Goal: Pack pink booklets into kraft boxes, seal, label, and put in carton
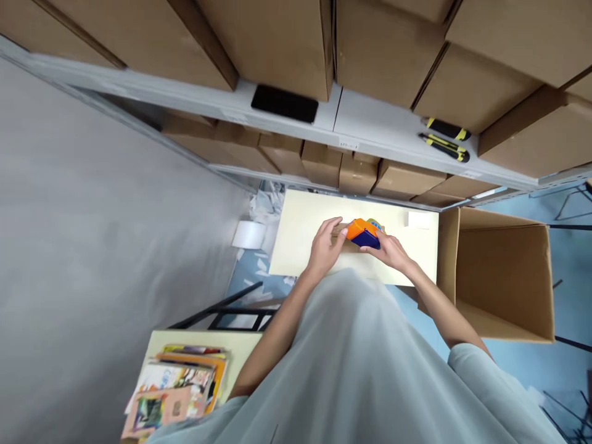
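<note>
An orange and dark blue object, boxy with a green-and-blue round part at its far side, is in my right hand. Its exact kind I cannot make out. My right thumb and fingers close on its right end. At its left edge is my left hand, the fingers spread and the thumb tip at or just touching the orange side. Beneath and behind the object, a brown cardboard piece shows in part above the cream table.
A small white box lies on the table's right. An open carton stands beyond. Ahead, a shelf bears cartons, a black phone-like slab and two yellow-black cutters. Magazines lie lower left, near a white roll.
</note>
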Demonstrator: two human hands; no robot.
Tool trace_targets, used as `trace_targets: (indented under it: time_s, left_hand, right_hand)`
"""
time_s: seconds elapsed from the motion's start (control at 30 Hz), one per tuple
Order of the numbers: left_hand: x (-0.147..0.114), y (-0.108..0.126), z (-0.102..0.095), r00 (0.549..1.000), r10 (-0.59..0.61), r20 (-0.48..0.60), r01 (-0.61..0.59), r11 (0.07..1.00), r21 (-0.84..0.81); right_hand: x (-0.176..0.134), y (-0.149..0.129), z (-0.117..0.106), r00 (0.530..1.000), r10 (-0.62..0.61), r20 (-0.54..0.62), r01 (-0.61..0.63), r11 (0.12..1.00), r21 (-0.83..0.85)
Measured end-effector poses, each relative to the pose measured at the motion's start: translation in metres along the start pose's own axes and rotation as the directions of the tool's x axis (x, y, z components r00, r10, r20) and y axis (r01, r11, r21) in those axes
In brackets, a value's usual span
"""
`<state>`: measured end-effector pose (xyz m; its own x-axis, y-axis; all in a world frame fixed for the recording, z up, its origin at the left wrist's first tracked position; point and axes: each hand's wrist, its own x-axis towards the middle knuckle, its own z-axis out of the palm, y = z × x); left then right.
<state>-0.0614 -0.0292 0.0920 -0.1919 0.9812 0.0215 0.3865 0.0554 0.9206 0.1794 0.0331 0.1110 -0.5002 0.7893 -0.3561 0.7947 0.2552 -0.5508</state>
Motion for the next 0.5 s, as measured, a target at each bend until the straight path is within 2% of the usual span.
trace_targets:
  time_s: [0.17,0.33,0.5]
  left_hand:
    - [-0.014,-0.008,-0.007,0.988,-0.102,0.12,0.114,0.989,-0.093]
    - [-0.016,-0.002,-0.022,0.965,-0.121,0.234,0.164,0.971,-0.174]
    - [-0.019,0.007,-0.033,0.96,-0.112,0.258,0.172,0.96,-0.222]
  right_hand:
    - [-0.02,-0.013,0.005,0.989,0.081,0.121,-0.074,0.996,-0.059]
    - [-0.029,-0.027,-0.001,0.985,0.087,0.151,-0.083,0.996,-0.033]
    - [-0.033,-0.032,-0.004,0.981,0.085,0.177,-0.082,0.996,-0.024]
